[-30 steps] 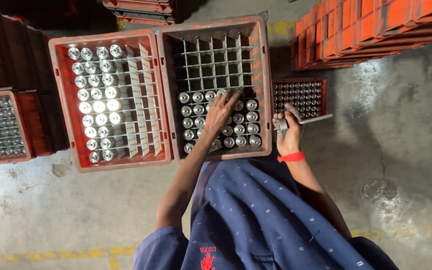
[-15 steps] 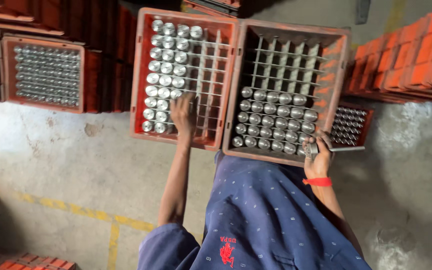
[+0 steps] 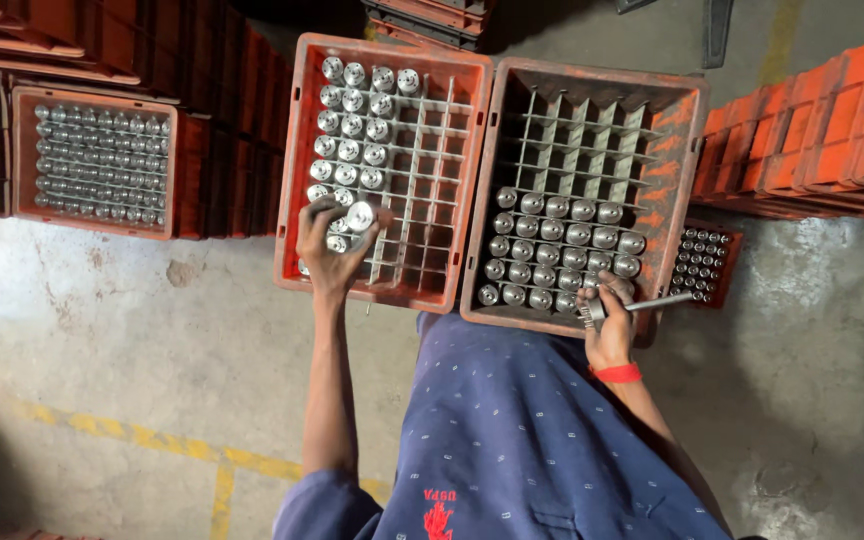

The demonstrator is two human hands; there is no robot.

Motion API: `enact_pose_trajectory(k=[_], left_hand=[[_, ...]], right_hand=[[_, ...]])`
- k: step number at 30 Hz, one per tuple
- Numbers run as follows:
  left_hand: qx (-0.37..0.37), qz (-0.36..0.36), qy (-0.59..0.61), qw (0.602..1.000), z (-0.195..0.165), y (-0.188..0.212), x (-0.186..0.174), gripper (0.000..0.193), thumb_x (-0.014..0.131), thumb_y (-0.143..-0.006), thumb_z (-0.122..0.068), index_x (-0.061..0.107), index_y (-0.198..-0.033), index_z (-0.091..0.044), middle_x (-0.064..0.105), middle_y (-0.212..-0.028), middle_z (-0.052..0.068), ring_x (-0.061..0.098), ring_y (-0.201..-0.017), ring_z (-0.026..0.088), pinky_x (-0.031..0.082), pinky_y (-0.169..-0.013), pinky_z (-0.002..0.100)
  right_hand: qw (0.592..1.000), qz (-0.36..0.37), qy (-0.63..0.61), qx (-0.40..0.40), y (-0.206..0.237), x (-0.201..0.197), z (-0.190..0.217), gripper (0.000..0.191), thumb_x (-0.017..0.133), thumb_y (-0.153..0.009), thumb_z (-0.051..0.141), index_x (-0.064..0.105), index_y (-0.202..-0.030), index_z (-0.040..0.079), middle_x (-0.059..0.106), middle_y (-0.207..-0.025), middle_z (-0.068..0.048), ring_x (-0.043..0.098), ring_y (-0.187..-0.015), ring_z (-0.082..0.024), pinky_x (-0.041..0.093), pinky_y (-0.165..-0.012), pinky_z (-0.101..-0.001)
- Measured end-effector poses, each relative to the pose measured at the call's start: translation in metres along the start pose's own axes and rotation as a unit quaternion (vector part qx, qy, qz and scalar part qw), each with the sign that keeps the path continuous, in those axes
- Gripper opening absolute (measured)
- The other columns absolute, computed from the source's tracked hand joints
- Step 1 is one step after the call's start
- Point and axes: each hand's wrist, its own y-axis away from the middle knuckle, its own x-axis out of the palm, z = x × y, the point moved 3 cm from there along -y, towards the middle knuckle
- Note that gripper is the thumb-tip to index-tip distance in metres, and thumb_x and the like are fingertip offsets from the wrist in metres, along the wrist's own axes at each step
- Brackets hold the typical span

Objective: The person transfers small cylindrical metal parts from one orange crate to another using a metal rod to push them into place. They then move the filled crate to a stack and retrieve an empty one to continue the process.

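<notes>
Two red plastic crates with dividers stand side by side in front of me. The left crate (image 3: 452, 180) holds several silver-capped bottles in its left columns. My left hand (image 3: 330, 245) reaches into its near left corner and is shut on a capped bottle (image 3: 359, 215). The right crate (image 3: 677, 150) has capped bottles (image 3: 567, 245) in its near rows and bare cells at the back. At that crate's near right corner my right hand (image 3: 607, 325), with a red wristband, grips a metal tool (image 3: 642, 304).
A third red crate (image 3: 22, 150) full of capped bottles sits at the left on stacked crates. A small crate of bottles (image 3: 704, 262) shows right of the right crate. Orange crate stacks (image 3: 832, 120) rise at right. The concrete floor has a yellow line (image 3: 152, 440).
My left hand has moved from the right crate across to the left crate and now holds a bottle there. My right hand stays at the right crate's near corner with the tool.
</notes>
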Motion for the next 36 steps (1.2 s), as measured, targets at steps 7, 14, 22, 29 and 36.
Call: enact_pose_trajectory(k=[7,14,22,29,36], left_hand=[[-0.387,0.215,0.423,0.791,-0.058,0.066,0.140,0.031,0.082,-0.090,-0.028,0.062,-0.096,-0.005,0.069,-0.083,0.008,0.066,-0.072,0.019,0.054,-0.062,0.034],[-0.141,0.349,0.049,0.925,-0.155,0.123,0.173,0.040,0.077,-0.075,-0.014,0.073,-0.115,-0.011,0.075,-0.090,0.020,0.073,-0.086,0.040,0.056,-0.075,0.048],[-0.158,0.486,0.051,0.858,-0.190,0.142,0.210,0.051,0.084,-0.071,-0.035,0.071,-0.112,-0.007,0.076,-0.091,0.021,0.074,-0.087,0.040,0.057,-0.078,0.049],[-0.085,0.519,0.125,0.841,-0.200,0.130,0.237,0.067,0.084,-0.078,-0.047,0.065,-0.122,0.000,0.074,-0.092,0.024,0.075,-0.087,0.040,0.057,-0.077,0.047],[0.106,0.378,-0.006,0.920,-0.178,0.078,0.306,0.085,0.074,-0.079,-0.013,0.034,-0.154,-0.008,0.062,-0.129,0.025,0.067,-0.096,0.041,0.058,-0.070,0.045]], right_hand=[[0.997,0.060,0.035,0.018,0.007,0.051,0.010,0.026,0.053,-0.103,0.003,0.064,-0.125,0.001,0.066,-0.092,-0.005,0.066,-0.085,-0.015,0.057,-0.082,-0.0320],[0.994,0.101,0.005,-0.035,0.011,0.091,0.045,0.020,0.057,-0.104,0.002,0.065,-0.123,0.001,0.065,-0.086,-0.006,0.066,-0.086,-0.015,0.057,-0.088,-0.0300],[0.976,0.170,0.119,-0.061,0.029,0.072,0.067,0.017,0.055,-0.105,0.006,0.063,-0.120,0.002,0.063,-0.082,-0.003,0.064,-0.084,-0.013,0.056,-0.081,-0.0280],[0.997,0.058,-0.042,0.002,-0.021,0.010,0.081,0.014,0.057,-0.098,0.000,0.063,-0.111,0.000,0.074,-0.109,-0.003,0.063,-0.082,-0.014,0.058,-0.079,-0.0327],[0.989,-0.011,-0.124,-0.084,-0.052,-0.062,0.114,0.019,0.057,-0.104,0.002,0.066,-0.120,0.003,0.063,-0.086,-0.006,0.065,-0.085,-0.020,0.058,-0.082,-0.0349]])
